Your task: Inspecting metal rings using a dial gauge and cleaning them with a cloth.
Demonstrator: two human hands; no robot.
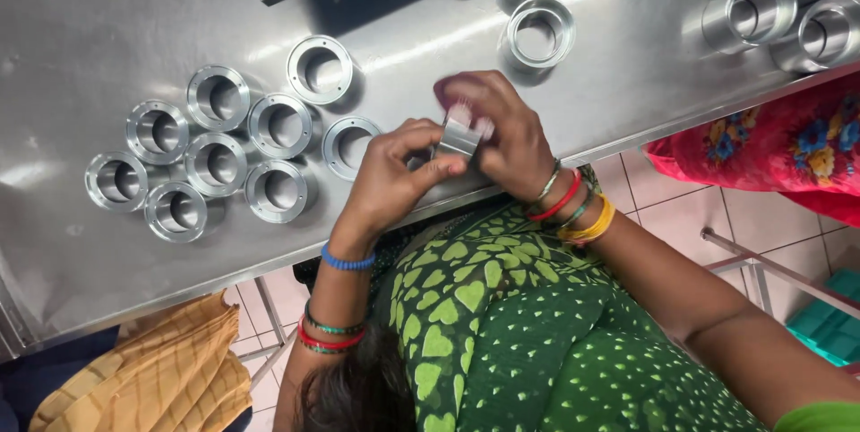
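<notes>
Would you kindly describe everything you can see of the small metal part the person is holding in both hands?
The metal part is a small, shiny silver piece that looks like machined metal, similar in finish to the flanged rings on the steel table. Only a pale, reflective side face shows; its full shape is hidden. It is held above the table's near edge, pinched between the fingers of the left hand and the right hand, with a dark reddish pad or cloth against it under the right fingers.
</notes>
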